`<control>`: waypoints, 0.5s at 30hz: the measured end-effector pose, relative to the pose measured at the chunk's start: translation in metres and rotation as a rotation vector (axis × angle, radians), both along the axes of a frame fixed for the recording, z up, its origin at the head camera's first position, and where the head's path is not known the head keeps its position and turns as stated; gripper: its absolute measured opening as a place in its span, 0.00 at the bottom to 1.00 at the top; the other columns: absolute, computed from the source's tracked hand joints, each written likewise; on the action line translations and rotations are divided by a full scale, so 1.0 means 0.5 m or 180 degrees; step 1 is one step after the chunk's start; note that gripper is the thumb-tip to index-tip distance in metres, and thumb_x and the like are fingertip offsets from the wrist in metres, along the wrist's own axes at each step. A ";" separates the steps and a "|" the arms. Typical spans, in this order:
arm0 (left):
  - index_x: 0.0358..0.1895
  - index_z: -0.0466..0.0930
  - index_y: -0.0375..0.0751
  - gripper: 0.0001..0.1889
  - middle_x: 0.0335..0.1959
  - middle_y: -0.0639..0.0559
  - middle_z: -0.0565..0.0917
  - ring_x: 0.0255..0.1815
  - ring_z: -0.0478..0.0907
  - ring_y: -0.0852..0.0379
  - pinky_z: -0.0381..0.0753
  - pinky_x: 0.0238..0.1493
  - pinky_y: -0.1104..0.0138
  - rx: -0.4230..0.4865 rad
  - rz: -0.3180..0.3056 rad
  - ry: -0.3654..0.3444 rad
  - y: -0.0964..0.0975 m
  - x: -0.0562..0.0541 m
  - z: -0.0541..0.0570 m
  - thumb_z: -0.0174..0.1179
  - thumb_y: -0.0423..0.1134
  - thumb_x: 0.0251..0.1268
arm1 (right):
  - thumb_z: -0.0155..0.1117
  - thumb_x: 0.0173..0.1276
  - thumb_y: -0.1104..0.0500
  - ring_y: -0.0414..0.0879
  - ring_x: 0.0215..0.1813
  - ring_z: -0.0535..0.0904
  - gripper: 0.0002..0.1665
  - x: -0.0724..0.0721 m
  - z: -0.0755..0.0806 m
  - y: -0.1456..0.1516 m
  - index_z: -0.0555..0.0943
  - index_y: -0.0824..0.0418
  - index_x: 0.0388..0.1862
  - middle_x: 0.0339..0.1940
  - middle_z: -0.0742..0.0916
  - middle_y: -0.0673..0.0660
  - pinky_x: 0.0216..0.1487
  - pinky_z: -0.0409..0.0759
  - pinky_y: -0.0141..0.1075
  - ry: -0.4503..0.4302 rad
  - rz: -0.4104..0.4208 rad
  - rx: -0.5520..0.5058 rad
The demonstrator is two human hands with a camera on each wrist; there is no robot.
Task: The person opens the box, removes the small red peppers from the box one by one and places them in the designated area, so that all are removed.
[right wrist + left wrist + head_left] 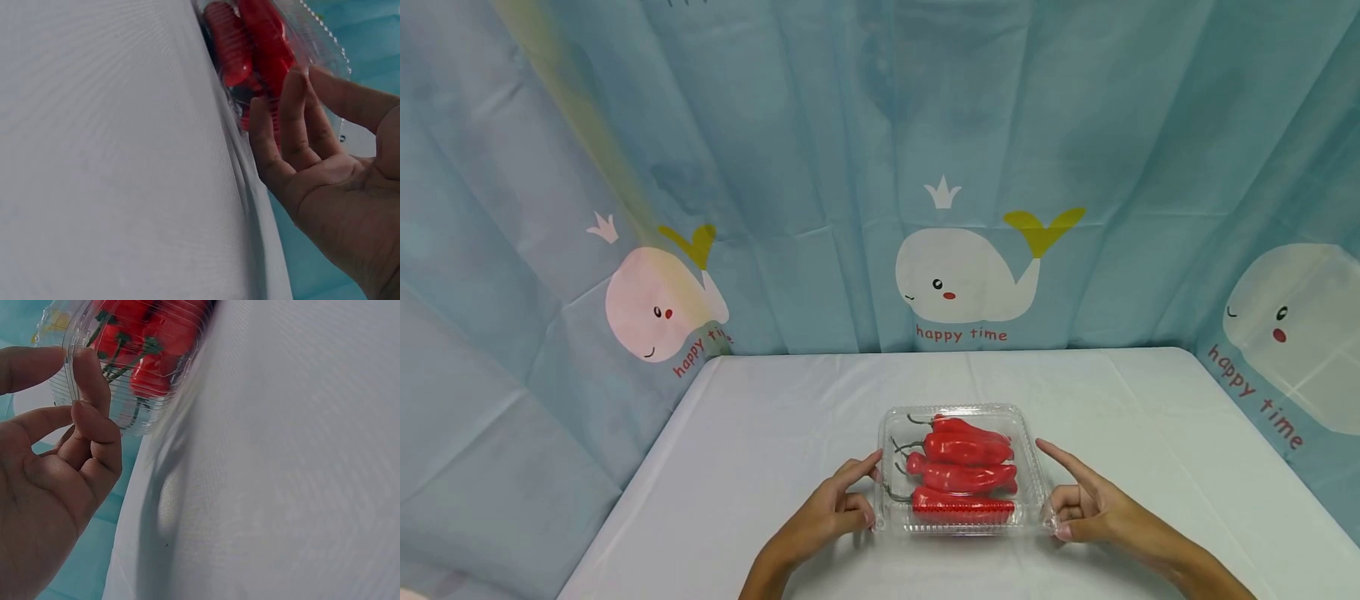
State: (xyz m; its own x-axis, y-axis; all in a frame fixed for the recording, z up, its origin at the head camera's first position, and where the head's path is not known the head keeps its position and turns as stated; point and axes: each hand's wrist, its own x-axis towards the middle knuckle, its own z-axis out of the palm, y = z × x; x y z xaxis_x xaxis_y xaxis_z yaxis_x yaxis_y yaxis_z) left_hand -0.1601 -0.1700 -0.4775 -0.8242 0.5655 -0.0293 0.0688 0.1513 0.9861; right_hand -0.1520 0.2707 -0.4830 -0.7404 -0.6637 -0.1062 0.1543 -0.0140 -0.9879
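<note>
A clear plastic clamshell box (955,529) with several long red peppers (966,477) inside is at the front middle of the table, its lid down over them. The peppers lie side by side, their thin green stems pointing left. My left hand (823,512) pinches the rim at the box's left side between thumb and fingers, as the left wrist view shows with the hand (59,469) close up. At the front right corner, my right hand (1105,512) pinches the rim with thumb and bent fingers, while its index finger points forward along the right side.
White cloth (775,417) covers the table around the box. Light blue curtains (820,167) printed with whales (966,279) hang along the back and both sides of the table.
</note>
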 end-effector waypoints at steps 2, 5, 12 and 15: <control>0.86 0.52 0.39 0.43 0.66 0.34 0.65 0.36 0.81 0.66 0.81 0.44 0.72 -0.0009 0.0009 0.0003 0.000 0.000 0.000 0.55 0.25 0.68 | 0.60 0.74 0.70 0.39 0.44 0.84 0.61 0.000 -0.003 -0.001 0.34 0.48 0.89 0.44 0.87 0.52 0.49 0.85 0.32 0.0064 0.0015 -0.0071; 0.86 0.53 0.40 0.42 0.66 0.34 0.65 0.35 0.81 0.66 0.81 0.44 0.72 -0.0023 0.0019 0.0018 0.002 0.000 0.002 0.55 0.26 0.68 | 0.60 0.73 0.72 0.38 0.42 0.83 0.61 0.000 -0.005 -0.002 0.35 0.49 0.90 0.42 0.86 0.51 0.45 0.83 0.31 0.0158 0.0016 -0.0117; 0.85 0.54 0.37 0.42 0.66 0.33 0.65 0.35 0.81 0.65 0.81 0.44 0.72 0.0033 0.0010 0.0070 0.005 0.003 0.005 0.55 0.25 0.67 | 0.60 0.71 0.74 0.37 0.38 0.82 0.61 0.000 -0.009 -0.005 0.36 0.51 0.90 0.38 0.86 0.53 0.41 0.83 0.32 0.0283 -0.0062 -0.0050; 0.85 0.53 0.37 0.42 0.66 0.33 0.65 0.36 0.81 0.64 0.81 0.44 0.72 0.0070 -0.0001 0.0054 0.006 0.004 0.007 0.55 0.25 0.67 | 0.59 0.71 0.75 0.38 0.37 0.81 0.60 0.000 -0.012 -0.004 0.41 0.47 0.91 0.37 0.85 0.55 0.40 0.83 0.33 0.0337 -0.0052 -0.0121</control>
